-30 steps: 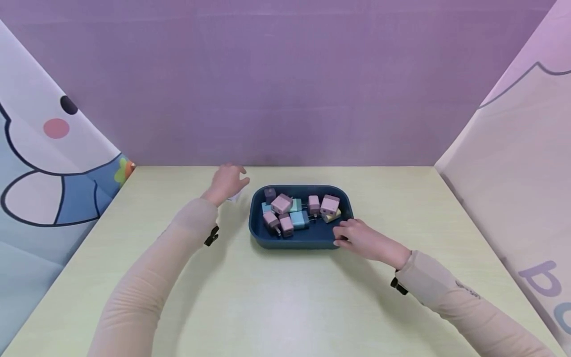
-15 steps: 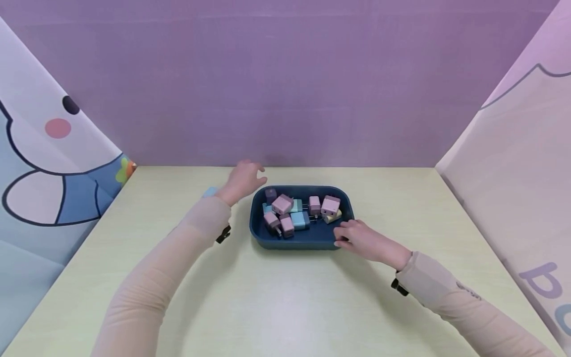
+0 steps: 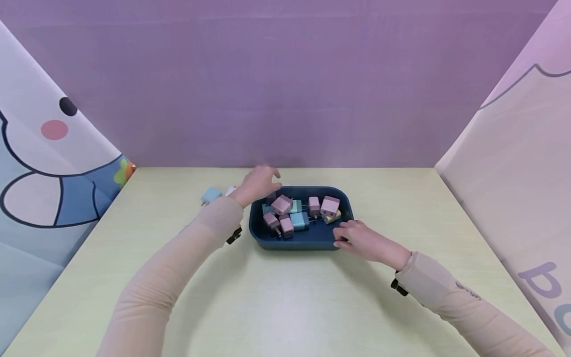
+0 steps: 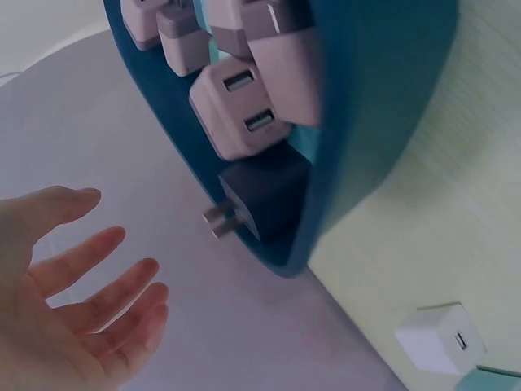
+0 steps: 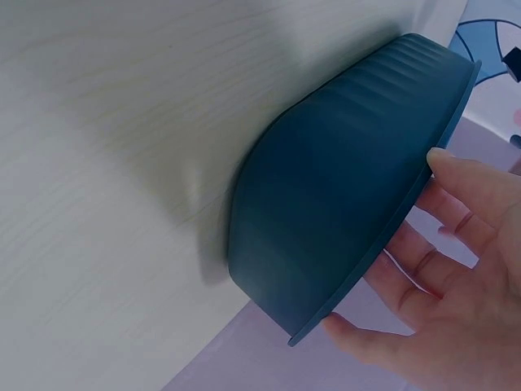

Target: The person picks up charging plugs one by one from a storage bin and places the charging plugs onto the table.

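Observation:
A dark blue plastic bin (image 3: 303, 244) holds several USB wall chargers, among them a pink one (image 3: 330, 205), a light blue one (image 3: 298, 220) and a yellow one (image 3: 332, 216). My left hand (image 3: 259, 184) hovers over the bin's back left corner, fingers spread and holding nothing. Near it in the left wrist view, a dark purple charger (image 4: 269, 191) lies beside a two-port pink charger (image 4: 236, 110). My right hand (image 3: 359, 240) grips the bin's front right rim; the right wrist view shows the thumb outside the wall (image 5: 342, 171) and fingers over the rim.
On the table left of the bin lie a light blue charger (image 3: 211, 195) and a white charger (image 3: 230, 190), partly covered by my left hand and sleeve. A purple backdrop (image 3: 285, 89) stands behind the table (image 3: 285, 297), with printed panels on both sides.
My left hand has moved right from beside the bin to over its left edge, uncovering the light blue and white chargers on the table. My right hand stays on the rim.

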Demonstrator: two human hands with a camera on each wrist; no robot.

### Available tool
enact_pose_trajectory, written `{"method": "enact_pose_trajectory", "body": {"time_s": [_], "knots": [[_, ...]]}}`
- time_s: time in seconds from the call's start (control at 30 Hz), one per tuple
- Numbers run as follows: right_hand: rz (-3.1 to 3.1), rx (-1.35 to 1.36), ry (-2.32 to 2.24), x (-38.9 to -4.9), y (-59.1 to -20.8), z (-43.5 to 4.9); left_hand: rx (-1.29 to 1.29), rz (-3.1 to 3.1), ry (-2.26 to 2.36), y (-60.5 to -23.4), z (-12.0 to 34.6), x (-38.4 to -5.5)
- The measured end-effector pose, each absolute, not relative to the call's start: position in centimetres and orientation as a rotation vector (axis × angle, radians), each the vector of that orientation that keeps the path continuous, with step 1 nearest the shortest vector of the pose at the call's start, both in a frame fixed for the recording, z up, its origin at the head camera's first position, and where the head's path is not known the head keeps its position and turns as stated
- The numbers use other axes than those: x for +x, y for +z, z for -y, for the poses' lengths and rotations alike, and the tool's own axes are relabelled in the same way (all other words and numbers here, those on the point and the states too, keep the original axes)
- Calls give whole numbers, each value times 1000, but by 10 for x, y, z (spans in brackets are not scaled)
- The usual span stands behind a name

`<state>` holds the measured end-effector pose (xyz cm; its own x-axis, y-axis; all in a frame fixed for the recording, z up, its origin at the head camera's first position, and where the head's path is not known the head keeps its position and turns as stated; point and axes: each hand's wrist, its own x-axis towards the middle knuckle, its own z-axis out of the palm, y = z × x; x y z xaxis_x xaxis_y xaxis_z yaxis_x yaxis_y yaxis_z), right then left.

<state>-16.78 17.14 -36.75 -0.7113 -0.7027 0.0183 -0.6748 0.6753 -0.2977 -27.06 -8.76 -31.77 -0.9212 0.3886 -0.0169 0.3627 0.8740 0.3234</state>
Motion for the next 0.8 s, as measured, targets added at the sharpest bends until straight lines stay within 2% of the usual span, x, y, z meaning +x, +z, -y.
{"method": "enact_pose_trajectory", "body": {"time_s": [0.8], "knots": [[-2791,-1173,-431,-169,-366,-172,561,-2800,386,-333,55,-267]]}}
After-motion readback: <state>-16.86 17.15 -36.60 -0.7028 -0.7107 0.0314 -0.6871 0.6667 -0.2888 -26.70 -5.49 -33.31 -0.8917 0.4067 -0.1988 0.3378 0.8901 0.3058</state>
